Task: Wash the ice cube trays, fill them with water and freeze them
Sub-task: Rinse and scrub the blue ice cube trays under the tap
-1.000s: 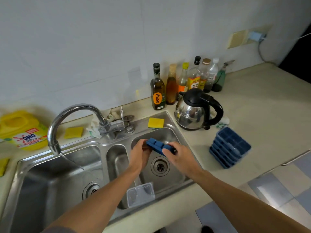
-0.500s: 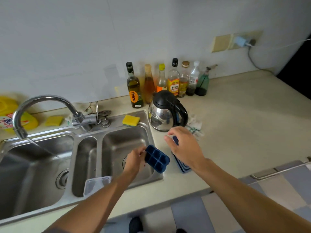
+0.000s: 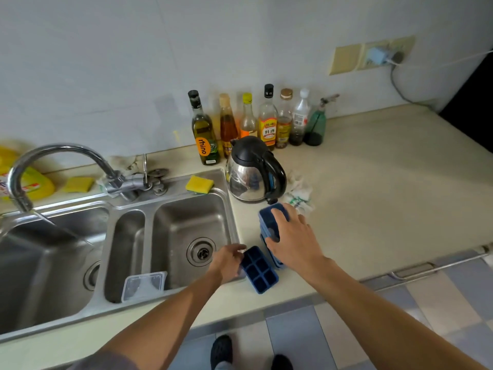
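Since half a second ago: left hand (image 3: pixel 226 259) has brought the tray (image 3: pixel 259 269) off the sink's (image 3: pixel 173 236) right basin onto the counter (image 3: pixel 373 182) – it now sits cells up at the front edge, just left of the stack (image 3: pixel 269 220), fingers curled and pinching its left rim. Right hand (image 3: pixel 292 236), then above the stack, is now down on it, thumb on the left side, fingers bent over the far right edge – a clasp from above. Beige counter, steel three-basin sink, faucet (image 3: pixel 53 153) running a thin stream, white wall (image 3: pixel 240 49) with a plugged socket (image 3: pixel 376 56), checkered floor (image 3: pixel 293 329). Kettle (image 3: pixel 253 180) behind the stack; bottles along the wall. Readable: "rhino" on the oil bottle (image 3: pixel 204 134); "料酒" on a yellow-labelled bottle (image 3: pixel 268 124).
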The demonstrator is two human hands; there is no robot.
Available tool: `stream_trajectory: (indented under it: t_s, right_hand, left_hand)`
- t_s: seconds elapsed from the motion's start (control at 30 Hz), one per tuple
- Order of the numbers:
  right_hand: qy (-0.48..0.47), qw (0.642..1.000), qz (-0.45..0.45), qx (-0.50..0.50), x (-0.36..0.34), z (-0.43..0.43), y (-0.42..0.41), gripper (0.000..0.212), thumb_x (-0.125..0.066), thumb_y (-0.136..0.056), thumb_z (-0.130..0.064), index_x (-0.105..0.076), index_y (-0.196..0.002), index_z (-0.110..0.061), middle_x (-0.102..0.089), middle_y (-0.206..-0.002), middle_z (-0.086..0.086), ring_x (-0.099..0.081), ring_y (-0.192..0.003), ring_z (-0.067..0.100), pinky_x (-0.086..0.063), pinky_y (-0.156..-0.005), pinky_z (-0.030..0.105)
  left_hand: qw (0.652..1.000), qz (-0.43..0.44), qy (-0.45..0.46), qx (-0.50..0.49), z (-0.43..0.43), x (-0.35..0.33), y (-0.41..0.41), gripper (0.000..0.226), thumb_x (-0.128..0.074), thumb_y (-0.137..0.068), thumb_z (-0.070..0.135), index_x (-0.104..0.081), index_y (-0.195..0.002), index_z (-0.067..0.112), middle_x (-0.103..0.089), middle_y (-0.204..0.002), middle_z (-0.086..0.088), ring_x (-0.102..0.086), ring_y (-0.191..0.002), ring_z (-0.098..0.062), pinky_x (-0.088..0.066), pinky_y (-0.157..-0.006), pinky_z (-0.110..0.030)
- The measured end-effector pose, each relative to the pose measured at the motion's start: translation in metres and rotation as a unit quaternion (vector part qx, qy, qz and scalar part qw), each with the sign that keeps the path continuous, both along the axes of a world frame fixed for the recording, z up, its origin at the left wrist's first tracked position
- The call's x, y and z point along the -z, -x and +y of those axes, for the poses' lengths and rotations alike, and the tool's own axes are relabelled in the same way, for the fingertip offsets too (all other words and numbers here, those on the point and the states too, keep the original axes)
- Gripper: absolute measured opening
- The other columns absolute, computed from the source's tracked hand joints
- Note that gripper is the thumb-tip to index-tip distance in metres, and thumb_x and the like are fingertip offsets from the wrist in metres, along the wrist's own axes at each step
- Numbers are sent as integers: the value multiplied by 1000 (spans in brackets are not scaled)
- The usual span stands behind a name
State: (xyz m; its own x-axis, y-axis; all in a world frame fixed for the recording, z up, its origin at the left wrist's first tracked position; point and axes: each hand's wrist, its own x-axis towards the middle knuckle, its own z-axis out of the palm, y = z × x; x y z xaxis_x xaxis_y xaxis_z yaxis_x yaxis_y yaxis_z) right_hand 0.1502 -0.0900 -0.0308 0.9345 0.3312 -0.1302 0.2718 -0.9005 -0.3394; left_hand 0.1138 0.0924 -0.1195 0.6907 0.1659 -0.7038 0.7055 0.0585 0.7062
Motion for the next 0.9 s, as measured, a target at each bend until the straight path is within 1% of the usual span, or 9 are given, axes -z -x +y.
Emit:
stream_trajectory:
  t_s: [0.1,0.17,0.27,0.33,0.43,0.53,0.7,0.8,0.9]
  right_hand:
    - [-32,999,-28,0,-4,7,0,56,-58,-94,-33,-38,-145,-20,-31,-155,5,-44,-126,33,-41,-105,42]
    - [-55,997,-44,-10,-7,18,-2,55,-59,-93,-33,-41,-143,-20,-33,-155,4,-44,-128,32,-40,-106,41]
    - [-99,994,-40,-30,-12,50,-2,56,-64,-93,-34,-44,-142,-19,-37,-153,2,-44,-131,29,-40,-109,43]
    - [-108,992,-39,-48,-10,80,-1,57,-68,-92,-35,-45,-141,-19,-39,-153,2,-44,-134,27,-41,-110,43]
    - [-127,990,-14,-66,1,138,1,58,-73,-89,-35,-49,-139,-16,-40,-151,3,-44,-134,25,-38,-110,37]
    - [-158,984,40,-68,13,216,9,53,-75,-87,-35,-54,-132,-16,-42,-147,-1,-48,-128,18,-37,-100,21]
    - [-229,962,121,-85,21,349,29,37,-75,-82,-37,-57,-112,-25,-48,-122,-9,-51,-102,7,-35,-78,6]
    - [-243,953,151,-96,23,401,36,36,-73,-82,-40,-60,-113,-26,-54,-116,-10,-55,-98,0,-38,-79,10]
    - [-233,952,163,-115,28,434,35,41,-71,-84,-41,-62,-119,-23,-57,-116,-10,-56,-99,1,-41,-84,14]
  left_hand:
    - [999,10,3,32,4,-1,2,38,-32,-104,2,-51,-138,0,-53,-83,-10,-44,-64,-24,-34,-57,-31]
    - [988,-28,-94,122,13,-5,6,32,-44,-105,8,-54,-135,7,-66,-97,-7,-64,-77,-24,-51,-62,-28]
    - [976,-77,-154,132,42,-7,11,27,-51,-104,20,-60,-129,11,-69,-108,-7,-70,-91,-23,-59,-77,-34]
    - [987,-92,-99,88,69,-13,13,22,-51,-105,23,-63,-118,10,-68,-103,-8,-69,-83,-20,-56,-80,-41]
    - [987,-136,-73,48,126,-20,22,34,-46,-107,33,-67,-108,6,-72,-97,-17,-71,-75,-19,-59,-77,-44]
    - [993,-118,15,-20,193,-22,37,47,-39,-105,51,-69,-111,15,-76,-100,-11,-74,-86,-25,-61,-77,-41]
    - [979,-106,110,-136,295,-21,51,69,-31,-96,69,-69,-119,17,-74,-113,-17,-70,-103,-37,-55,-93,-58]
    - [969,-97,132,-184,340,-17,60,72,-28,-93,73,-68,-123,21,-74,-116,-12,-72,-103,-29,-58,-81,-45]
    - [959,-87,159,-217,373,-10,59,68,-25,-99,69,-67,-122,20,-76,-111,-11,-75,-89,-22,-59,-68,-38]
